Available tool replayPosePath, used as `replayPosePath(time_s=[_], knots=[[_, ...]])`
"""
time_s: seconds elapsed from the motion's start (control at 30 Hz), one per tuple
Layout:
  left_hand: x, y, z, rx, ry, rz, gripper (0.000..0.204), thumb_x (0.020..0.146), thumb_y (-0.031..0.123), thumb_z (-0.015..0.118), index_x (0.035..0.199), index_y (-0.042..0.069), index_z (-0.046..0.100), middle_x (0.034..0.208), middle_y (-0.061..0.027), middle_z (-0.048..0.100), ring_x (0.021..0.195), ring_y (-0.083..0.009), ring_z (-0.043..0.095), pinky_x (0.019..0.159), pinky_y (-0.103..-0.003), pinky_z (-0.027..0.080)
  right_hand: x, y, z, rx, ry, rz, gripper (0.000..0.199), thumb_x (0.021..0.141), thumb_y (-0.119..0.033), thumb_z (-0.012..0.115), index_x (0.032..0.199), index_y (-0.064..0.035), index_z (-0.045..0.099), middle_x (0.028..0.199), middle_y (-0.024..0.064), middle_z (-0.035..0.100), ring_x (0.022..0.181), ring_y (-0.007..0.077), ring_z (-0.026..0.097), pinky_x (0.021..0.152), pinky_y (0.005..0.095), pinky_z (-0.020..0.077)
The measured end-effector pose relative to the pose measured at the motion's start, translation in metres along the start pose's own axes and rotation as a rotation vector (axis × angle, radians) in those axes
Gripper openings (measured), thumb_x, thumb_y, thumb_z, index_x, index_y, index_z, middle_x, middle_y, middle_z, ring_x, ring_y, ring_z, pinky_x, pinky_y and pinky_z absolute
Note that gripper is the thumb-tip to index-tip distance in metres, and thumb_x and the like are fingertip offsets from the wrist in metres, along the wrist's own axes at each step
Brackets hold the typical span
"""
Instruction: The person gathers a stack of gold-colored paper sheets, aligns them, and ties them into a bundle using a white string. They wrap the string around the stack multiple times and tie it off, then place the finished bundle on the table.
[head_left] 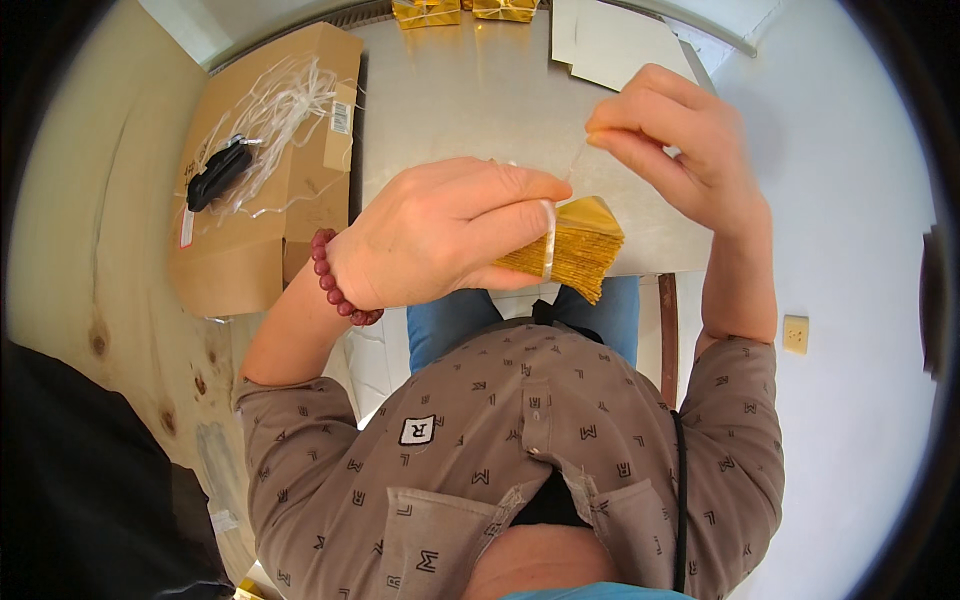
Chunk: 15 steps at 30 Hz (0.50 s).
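Note:
My left hand [450,230], with a red bead bracelet at its wrist, is closed round a thick stack of gold paper sheets [585,245] above the table's near edge. A whitish plastic strap [549,240] runs round the stack beside my fingers. My right hand [680,140] is raised to the right of the stack, thumb and forefinger pinched together. A thin pale end of the strap stretches from this pinch down toward my left thumb. My left palm hides the other end of the stack.
On the left, a cardboard box [300,185] carries a tangle of white strap strips [290,110] and a black tool [220,175], perhaps a stapler. Gold tied bundles [427,12] and white boards [615,45] lie at the far side of the metal table [450,100].

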<state>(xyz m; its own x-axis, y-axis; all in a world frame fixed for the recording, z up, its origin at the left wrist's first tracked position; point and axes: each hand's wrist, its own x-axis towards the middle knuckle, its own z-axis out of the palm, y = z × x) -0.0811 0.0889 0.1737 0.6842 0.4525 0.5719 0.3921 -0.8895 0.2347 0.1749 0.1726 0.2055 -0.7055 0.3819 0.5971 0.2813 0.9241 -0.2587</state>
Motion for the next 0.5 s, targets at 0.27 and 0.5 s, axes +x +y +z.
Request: replayPosePath(time_s=[0.27, 0.5], knots=[[-0.005, -0.003, 0.0, 0.106, 0.061, 0.171, 0.036, 0.074, 0.027, 0.078, 0.094, 0.002, 0.062, 0.126, -0.0139, 0.065, 0.088, -0.026, 0.069, 0.075, -0.034, 0.058, 0.013, -0.023, -0.029, -0.145, -0.086, -0.265, 0.022, 0.071, -0.005, 0.085, 0.089, -0.0028, 0.071, 0.083, 0.0067, 0.061, 0.067, 0.018, 0.057, 0.054, 0.0281, 0.0423], [-0.005, 0.0, -0.004, 0.101, 0.062, 0.208, 0.034, 0.076, 0.027, 0.077, 0.093, 0.001, 0.063, 0.122, -0.0142, 0.066, 0.094, -0.0274, 0.071, 0.076, -0.034, 0.06, 0.019, -0.02, -0.029, -0.084, -0.059, -0.266, 0.02, 0.075, -0.005, 0.084, 0.09, -0.002, 0.07, 0.083, 0.0077, 0.061, 0.069, 0.0182, 0.058, 0.056, 0.0278, 0.0432]])
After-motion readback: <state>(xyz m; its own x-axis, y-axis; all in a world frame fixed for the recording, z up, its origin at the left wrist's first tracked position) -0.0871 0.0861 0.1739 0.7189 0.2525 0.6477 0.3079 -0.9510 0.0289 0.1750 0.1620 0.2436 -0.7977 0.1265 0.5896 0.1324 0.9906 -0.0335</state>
